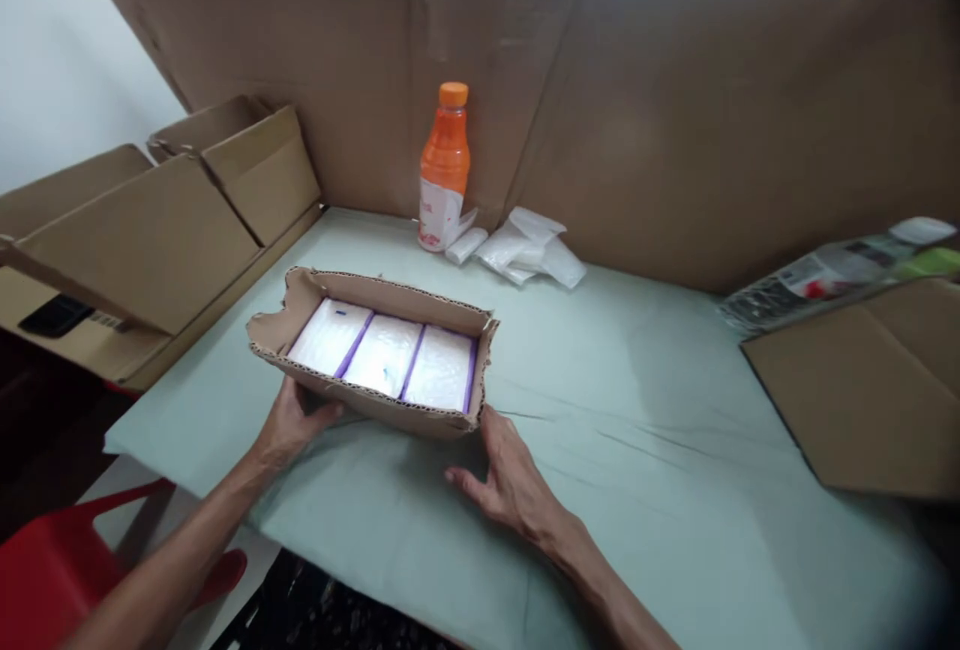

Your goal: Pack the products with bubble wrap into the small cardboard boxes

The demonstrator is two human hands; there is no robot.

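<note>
A small open cardboard box with rough, torn edges is in front of me, slightly turned on the table. Inside lie three white packs side by side, with purple strips along their edges. My left hand grips the box low at its left front, thumb along the front wall and the other fingers hidden behind or under it. At the right front corner, my right hand holds the box's end with its fingers, thumb apart from the wall. I cannot tell whether the box's bottom touches the table.
An orange bottle stands against the tall cardboard wall, beside crumpled clear plastic wrappers. Larger cardboard boxes sit at the left. A plastic bottle and a cardboard piece lie right. A red stool is lower left.
</note>
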